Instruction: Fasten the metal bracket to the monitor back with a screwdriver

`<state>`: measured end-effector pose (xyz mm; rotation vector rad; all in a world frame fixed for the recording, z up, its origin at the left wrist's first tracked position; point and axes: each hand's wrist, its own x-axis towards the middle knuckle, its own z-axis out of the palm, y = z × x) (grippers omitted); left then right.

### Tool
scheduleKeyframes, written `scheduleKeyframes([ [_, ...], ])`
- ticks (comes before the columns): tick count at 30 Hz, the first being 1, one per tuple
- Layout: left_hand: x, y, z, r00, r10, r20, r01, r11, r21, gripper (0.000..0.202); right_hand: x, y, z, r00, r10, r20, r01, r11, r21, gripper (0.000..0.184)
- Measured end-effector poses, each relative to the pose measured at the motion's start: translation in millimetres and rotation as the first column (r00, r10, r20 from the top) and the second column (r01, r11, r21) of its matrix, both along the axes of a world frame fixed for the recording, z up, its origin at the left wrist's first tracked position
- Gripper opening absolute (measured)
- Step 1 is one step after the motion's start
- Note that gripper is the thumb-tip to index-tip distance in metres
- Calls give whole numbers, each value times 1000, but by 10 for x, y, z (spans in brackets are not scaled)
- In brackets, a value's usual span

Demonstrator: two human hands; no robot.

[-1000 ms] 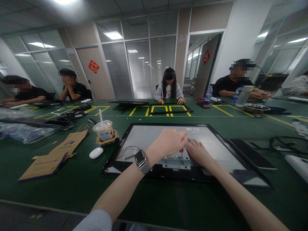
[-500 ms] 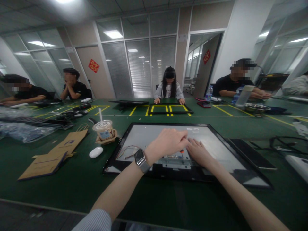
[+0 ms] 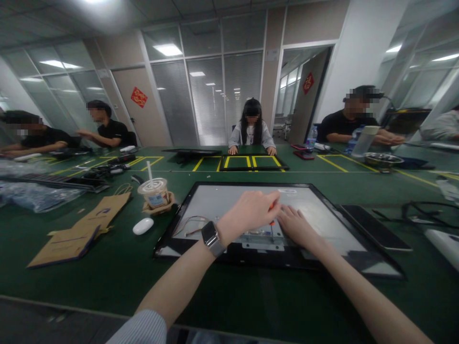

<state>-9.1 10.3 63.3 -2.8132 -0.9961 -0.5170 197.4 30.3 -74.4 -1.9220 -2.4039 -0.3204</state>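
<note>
My left hand (image 3: 251,209), with a watch (image 3: 212,238) on its wrist, is closed around the orange handle of a screwdriver (image 3: 272,223). The thin shaft points down at a metal bracket (image 3: 263,246) on the back of a flat display panel (image 3: 319,210), which lies on the table with its black frame around it. Right beside the left fingertips, my right hand (image 3: 296,223) rests on the panel with its fingers stretched out. The screwdriver's tip is too small to make out. A thin cable (image 3: 193,222) lies on the panel's left part.
Left of the panel are a drink cup (image 3: 156,196), a white mouse (image 3: 143,226) and a paper bag (image 3: 96,220). A black phone-like slab (image 3: 375,227) lies to the right, near cables (image 3: 430,215). Several people sit across the green table (image 3: 215,296), one behind a black frame (image 3: 283,167).
My left hand has turned slightly, so more of the orange handle shows. My right hand has barely moved. At the back left, a person has lowered their hands from the head.
</note>
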Motion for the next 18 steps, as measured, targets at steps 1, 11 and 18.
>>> scheduleKeyframes([
  [1,1,3,-5,1000,3,-2,-3,1000,-1,23,4,1,-1,1000,4,-1,-4,1000,3,46],
  [11,15,2,-16,1000,22,0,-22,1000,-5,23,35,22,-36,1000,16,3,-16,1000,10,49],
  [18,30,43,-66,1000,21,13,-21,1000,19,21,19,6,-5,1000,0,11,1,1000,-16,46],
])
